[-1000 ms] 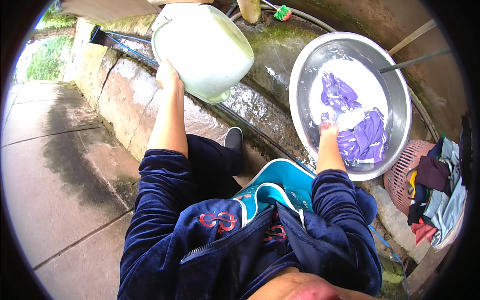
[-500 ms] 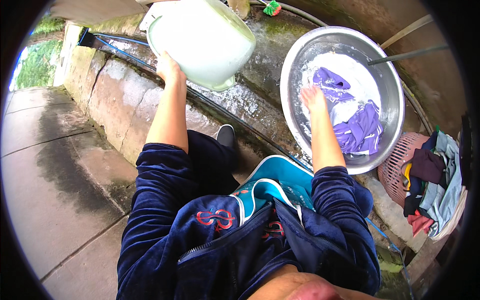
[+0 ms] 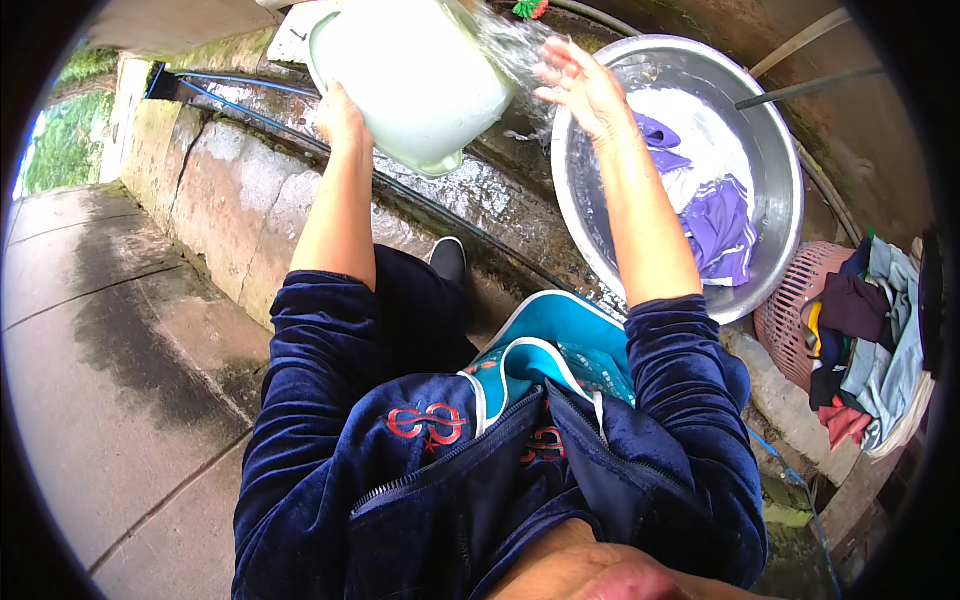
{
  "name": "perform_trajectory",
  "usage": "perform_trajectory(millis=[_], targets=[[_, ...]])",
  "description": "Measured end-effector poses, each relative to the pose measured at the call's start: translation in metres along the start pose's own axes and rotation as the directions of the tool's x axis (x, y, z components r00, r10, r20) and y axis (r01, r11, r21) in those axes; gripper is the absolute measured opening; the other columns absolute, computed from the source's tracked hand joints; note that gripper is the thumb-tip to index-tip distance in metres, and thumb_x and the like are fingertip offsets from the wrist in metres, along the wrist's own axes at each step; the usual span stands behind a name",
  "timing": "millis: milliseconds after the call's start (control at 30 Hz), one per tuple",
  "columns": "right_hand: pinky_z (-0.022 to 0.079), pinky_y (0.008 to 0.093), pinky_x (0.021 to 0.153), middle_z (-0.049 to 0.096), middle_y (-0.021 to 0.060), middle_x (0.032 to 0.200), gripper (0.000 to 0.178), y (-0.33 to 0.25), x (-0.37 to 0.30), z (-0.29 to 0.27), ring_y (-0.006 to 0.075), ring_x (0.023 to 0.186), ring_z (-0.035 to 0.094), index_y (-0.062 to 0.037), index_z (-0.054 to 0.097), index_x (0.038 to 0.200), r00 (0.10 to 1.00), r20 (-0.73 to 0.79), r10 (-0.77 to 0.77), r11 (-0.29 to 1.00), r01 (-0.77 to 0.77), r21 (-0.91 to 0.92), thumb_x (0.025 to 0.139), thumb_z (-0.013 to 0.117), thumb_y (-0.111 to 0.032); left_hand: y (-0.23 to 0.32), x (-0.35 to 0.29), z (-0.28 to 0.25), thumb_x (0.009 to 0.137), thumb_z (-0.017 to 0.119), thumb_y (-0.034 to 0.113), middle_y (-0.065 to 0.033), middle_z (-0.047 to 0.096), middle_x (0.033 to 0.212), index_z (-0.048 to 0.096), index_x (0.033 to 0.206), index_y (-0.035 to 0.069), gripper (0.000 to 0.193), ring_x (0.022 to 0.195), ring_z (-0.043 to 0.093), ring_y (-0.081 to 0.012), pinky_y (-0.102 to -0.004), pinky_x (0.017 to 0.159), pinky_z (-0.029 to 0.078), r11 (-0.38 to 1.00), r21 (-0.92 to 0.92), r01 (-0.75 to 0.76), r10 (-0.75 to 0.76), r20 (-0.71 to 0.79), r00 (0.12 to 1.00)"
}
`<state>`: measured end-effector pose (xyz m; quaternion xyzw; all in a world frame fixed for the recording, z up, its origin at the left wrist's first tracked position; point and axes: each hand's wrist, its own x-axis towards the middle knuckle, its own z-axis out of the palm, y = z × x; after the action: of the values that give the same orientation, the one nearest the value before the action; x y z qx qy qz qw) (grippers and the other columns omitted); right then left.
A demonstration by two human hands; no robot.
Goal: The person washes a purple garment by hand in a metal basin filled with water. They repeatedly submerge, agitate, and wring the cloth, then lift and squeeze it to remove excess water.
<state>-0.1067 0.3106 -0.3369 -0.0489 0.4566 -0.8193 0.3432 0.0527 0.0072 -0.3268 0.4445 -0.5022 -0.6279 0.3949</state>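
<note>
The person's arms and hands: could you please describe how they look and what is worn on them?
Dark blue, shiny velvet-like sleeves with many soft folds end on the forearms. Beyond them, the left hand and the right hand are bare, without gloves; no watch or bracelet is visible.

Pale tub — smooth plastic.
</note>
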Motion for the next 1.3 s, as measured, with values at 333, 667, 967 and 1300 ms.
perform_trajectory(millis=[333,667,967,1300], targets=[[0.033,0.0440,0.107,0.054,0.0221,0.131,0.031,0.060,-0.136,-0.121,0.0367,0.127,0.045,-0.0116,0.070,0.109,0.841,-0.185,-0.508,0.195,-0.097,-0.976,0.086,0.063,-0.031,0.020,0.012,0.002,0.092,0.055,0.032,-0.0145,0.063,0.109,0.055,0.113,-0.008,0.045,0.093,0.064,-0.0245,-0.0385,0.079,0.054,0.967,-0.226,0.114,-0.127,-0.044,0.991],[0.035,0.0473,0.106,0.055,0.0177,0.133,0.066,0.103,-0.234,-0.122,0.0351,0.128,0.047,-0.0117,0.055,0.132,0.977,-0.201,0.072,0.058,-0.206,-0.977,0.080,0.064,-0.051,0.078,0.009,-0.032,0.084,0.066,0.028,-0.0170,0.064,0.106,0.060,0.116,0.001,0.042,0.094,0.061,-0.0240,-0.0380,0.084,0.050,0.898,-0.328,-0.293,0.346,0.116,0.931],[0.039,0.0382,0.104,0.052,0.0216,0.134,0.071,0.114,-0.270,-0.159,0.0331,0.123,0.052,-0.0012,0.047,0.136,0.942,-0.231,0.242,-0.234,-0.174,-0.956,0.080,0.069,-0.040,0.096,-0.023,-0.185,0.076,0.073,0.028,-0.0135,0.066,0.090,0.065,0.102,0.002,0.038,0.083,0.061,-0.0231,-0.0363,0.078,0.050,0.643,0.613,-0.459,0.375,0.271,0.887],[0.044,0.0350,0.097,0.063,0.0192,0.120,0.051,0.125,-0.269,-0.218,0.0286,0.112,0.060,0.0009,0.061,0.121,0.967,-0.201,0.158,0.057,-0.212,-0.975,0.084,0.066,-0.035,0.009,-0.081,-0.277,0.080,0.067,0.039,-0.0176,0.068,0.079,0.065,0.103,0.009,0.038,0.077,0.067,-0.0329,-0.0422,0.071,0.051,0.069,0.863,-0.500,0.323,0.455,0.830]])
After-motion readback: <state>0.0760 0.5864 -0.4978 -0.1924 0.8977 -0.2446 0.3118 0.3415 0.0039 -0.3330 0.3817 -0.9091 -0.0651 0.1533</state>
